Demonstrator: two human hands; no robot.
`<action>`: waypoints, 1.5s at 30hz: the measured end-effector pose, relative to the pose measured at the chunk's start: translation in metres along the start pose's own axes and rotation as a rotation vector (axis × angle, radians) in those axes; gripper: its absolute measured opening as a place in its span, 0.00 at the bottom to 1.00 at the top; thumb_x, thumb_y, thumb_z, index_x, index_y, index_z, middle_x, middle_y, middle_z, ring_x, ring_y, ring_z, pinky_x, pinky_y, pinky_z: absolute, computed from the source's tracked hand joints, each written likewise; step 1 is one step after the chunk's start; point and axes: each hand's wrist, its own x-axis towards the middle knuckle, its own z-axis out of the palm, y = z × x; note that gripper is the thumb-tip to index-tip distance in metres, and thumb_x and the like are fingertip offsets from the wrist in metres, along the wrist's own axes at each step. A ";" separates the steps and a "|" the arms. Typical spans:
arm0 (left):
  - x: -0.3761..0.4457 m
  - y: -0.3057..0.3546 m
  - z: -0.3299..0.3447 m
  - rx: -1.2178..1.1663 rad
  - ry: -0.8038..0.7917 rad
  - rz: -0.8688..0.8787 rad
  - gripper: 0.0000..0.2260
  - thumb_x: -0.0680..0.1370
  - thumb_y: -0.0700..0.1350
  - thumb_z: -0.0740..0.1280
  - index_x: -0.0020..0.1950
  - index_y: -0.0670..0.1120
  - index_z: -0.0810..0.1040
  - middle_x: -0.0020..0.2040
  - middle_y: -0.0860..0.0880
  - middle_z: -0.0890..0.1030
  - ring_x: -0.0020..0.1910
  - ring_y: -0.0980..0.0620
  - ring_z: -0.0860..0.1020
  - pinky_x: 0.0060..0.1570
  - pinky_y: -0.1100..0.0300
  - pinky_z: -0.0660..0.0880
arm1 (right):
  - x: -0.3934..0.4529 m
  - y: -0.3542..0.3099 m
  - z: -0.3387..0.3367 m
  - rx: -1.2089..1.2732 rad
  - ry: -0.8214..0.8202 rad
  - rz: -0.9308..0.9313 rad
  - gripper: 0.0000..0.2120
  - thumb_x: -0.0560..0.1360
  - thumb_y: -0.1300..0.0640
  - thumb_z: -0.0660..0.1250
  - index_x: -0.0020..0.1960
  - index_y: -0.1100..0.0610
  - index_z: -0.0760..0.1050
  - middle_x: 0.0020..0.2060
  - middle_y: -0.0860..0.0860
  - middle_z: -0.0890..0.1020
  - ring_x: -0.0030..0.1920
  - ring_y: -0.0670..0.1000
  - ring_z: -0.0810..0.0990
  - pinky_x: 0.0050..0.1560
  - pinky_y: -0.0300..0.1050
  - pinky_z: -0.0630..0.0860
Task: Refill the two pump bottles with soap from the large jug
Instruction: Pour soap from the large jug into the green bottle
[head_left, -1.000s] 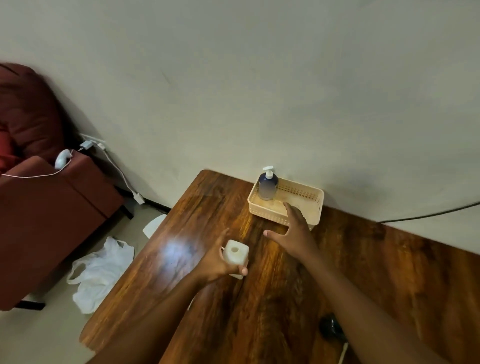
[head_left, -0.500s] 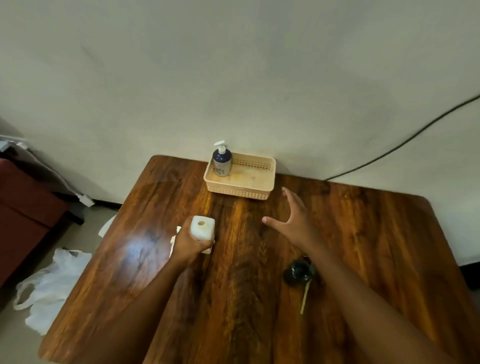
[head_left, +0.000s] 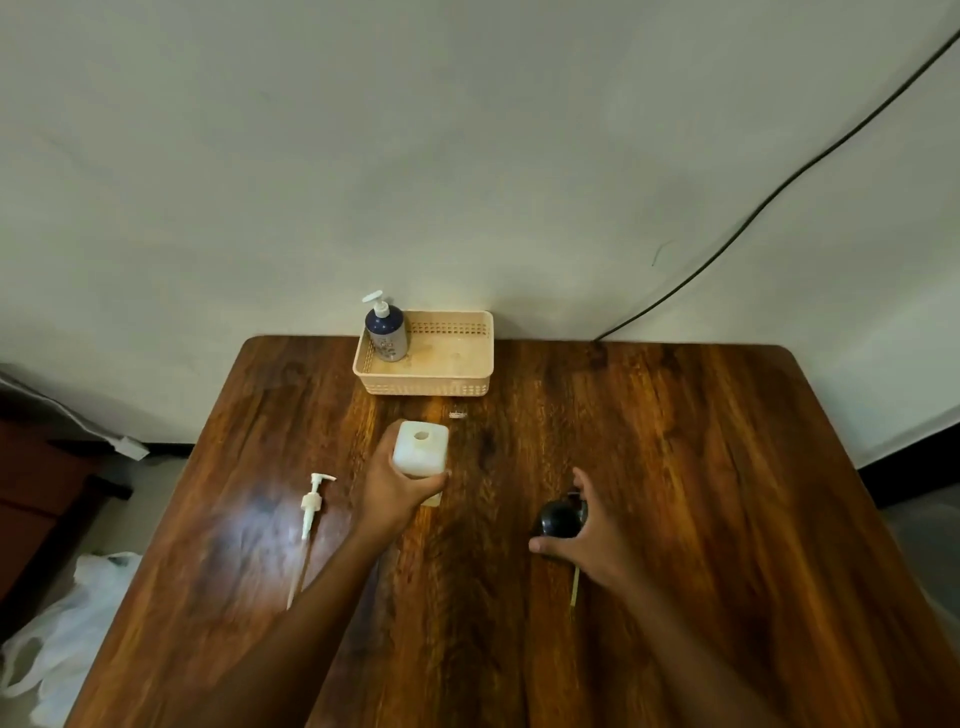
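My left hand (head_left: 390, 493) grips a white square bottle (head_left: 421, 448) with its neck hole uncovered, upright on the wooden table (head_left: 675, 467). Left of it lies a white pump head (head_left: 312, 502) with its long tube flat on the table. My right hand (head_left: 592, 540) hovers with spread fingers over a black pump head (head_left: 560, 517), whose thin tube pokes out below the hand; whether the fingers touch it is unclear. A dark blue pump bottle (head_left: 386, 332) stands in the left end of a beige basket (head_left: 467, 384) by the wall. No large jug is in view.
A tiny object (head_left: 457, 414) lies just in front of the basket. A black cable (head_left: 779, 192) runs down the wall to the table's back edge. Off the table's left side, a white plastic bag (head_left: 57, 639) lies on the floor beside dark red furniture (head_left: 31, 488).
The view swung right and down. My left hand kept its grip on the white bottle. My right hand drew back from near the basket to over the black pump head.
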 end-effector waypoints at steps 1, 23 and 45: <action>0.000 0.002 0.001 -0.008 -0.003 0.009 0.35 0.68 0.39 0.83 0.71 0.51 0.72 0.60 0.51 0.80 0.56 0.59 0.80 0.43 0.70 0.79 | -0.002 0.007 0.009 -0.007 0.007 0.006 0.66 0.52 0.33 0.83 0.80 0.39 0.49 0.79 0.47 0.60 0.78 0.54 0.61 0.73 0.61 0.65; 0.008 0.076 -0.026 -0.155 -0.139 0.147 0.39 0.65 0.57 0.83 0.73 0.58 0.71 0.65 0.55 0.80 0.64 0.50 0.80 0.54 0.48 0.84 | 0.017 -0.060 0.005 0.176 0.259 -0.206 0.33 0.63 0.47 0.83 0.60 0.33 0.69 0.57 0.34 0.75 0.55 0.41 0.75 0.47 0.34 0.71; 0.055 0.340 -0.102 0.011 -0.155 0.595 0.24 0.76 0.61 0.69 0.71 0.61 0.71 0.54 0.55 0.83 0.52 0.52 0.84 0.49 0.58 0.83 | -0.032 -0.355 -0.142 0.388 0.295 -0.667 0.32 0.64 0.52 0.80 0.64 0.41 0.72 0.57 0.43 0.79 0.55 0.47 0.79 0.43 0.37 0.76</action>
